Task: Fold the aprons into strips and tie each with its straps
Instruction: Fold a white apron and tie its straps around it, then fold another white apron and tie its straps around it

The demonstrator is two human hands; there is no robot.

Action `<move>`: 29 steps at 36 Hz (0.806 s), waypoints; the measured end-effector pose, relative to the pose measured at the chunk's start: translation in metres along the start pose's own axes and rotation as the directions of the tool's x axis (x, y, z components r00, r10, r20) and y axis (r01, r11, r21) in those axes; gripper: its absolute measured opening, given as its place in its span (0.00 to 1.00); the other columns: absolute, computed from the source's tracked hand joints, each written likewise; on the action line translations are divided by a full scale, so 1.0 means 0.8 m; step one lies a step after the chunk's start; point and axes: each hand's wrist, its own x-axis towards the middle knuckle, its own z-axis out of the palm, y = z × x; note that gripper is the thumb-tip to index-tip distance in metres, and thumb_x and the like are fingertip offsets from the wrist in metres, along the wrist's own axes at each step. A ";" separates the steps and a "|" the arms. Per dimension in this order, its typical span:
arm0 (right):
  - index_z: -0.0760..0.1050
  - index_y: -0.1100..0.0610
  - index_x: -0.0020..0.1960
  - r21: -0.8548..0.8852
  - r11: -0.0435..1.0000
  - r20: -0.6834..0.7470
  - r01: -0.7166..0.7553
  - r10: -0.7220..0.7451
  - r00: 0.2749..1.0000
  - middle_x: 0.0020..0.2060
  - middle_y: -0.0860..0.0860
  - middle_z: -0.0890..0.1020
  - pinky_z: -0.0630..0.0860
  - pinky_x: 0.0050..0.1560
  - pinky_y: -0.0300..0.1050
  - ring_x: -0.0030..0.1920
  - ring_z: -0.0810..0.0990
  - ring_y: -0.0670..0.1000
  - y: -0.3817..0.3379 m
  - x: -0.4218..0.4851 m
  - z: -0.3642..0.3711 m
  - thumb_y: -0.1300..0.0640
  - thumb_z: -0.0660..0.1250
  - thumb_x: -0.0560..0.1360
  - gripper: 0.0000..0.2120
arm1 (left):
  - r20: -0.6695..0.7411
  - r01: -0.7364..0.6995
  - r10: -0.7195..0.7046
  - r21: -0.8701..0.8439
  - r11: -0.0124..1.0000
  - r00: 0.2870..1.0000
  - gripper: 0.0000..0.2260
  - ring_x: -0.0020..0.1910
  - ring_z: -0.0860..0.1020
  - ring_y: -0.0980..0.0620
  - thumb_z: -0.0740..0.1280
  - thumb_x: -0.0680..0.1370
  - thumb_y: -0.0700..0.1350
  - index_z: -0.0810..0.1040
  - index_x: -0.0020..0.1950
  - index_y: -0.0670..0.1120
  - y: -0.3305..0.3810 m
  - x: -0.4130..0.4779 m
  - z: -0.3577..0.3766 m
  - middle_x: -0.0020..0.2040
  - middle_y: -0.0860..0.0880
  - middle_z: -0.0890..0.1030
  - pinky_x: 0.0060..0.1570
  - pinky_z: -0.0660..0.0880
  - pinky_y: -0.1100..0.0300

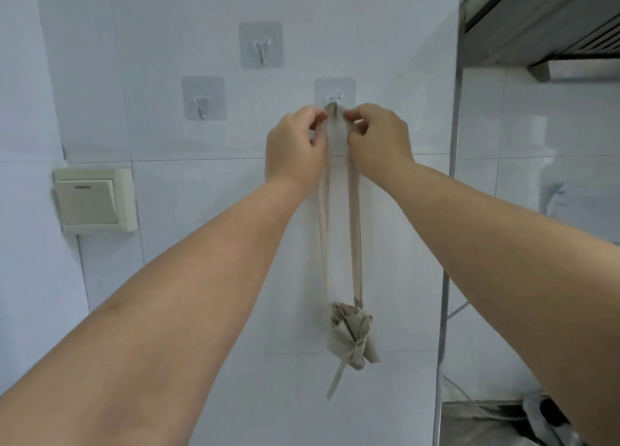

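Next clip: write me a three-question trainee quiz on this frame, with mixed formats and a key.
1. True or false: the apron bundle is already tied with its strap.
2. Where is the neck loop held: A top hook, B lower left hook, C lower right hook?
3. Fill in: the left hand and right hand each ____ the loop.
Key: 1 true; 2 C; 3 pinch.
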 end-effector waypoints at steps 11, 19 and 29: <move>0.81 0.58 0.48 0.009 0.997 0.101 -0.070 0.069 0.992 0.33 0.49 0.75 0.69 0.40 0.40 0.40 0.73 0.51 0.007 -0.001 0.003 0.60 0.59 0.75 0.12 | 0.138 0.177 -0.190 0.103 0.979 0.972 0.10 0.50 0.77 0.49 0.61 0.75 0.40 0.81 0.51 0.46 0.007 0.021 -0.001 0.49 0.48 0.81 0.47 0.71 0.63; 0.77 0.55 0.58 0.123 0.983 0.169 -0.135 0.113 0.979 0.38 0.44 0.74 0.69 0.44 0.39 0.43 0.74 0.49 0.016 -0.050 -0.024 0.52 0.62 0.78 0.13 | 0.212 0.089 -0.101 0.065 0.994 0.972 0.16 0.49 0.75 0.55 0.63 0.76 0.41 0.77 0.63 0.49 0.017 -0.037 -0.025 0.60 0.48 0.75 0.48 0.66 0.70; 0.78 0.53 0.53 0.017 0.967 0.241 -0.254 0.243 0.940 0.41 0.48 0.78 0.70 0.38 0.39 0.39 0.75 0.48 0.048 -0.127 -0.061 0.53 0.62 0.77 0.09 | 0.349 0.212 -0.166 -0.097 0.972 0.922 0.12 0.31 0.73 0.65 0.64 0.76 0.42 0.79 0.58 0.51 0.047 -0.120 -0.011 0.50 0.55 0.79 0.40 0.68 0.74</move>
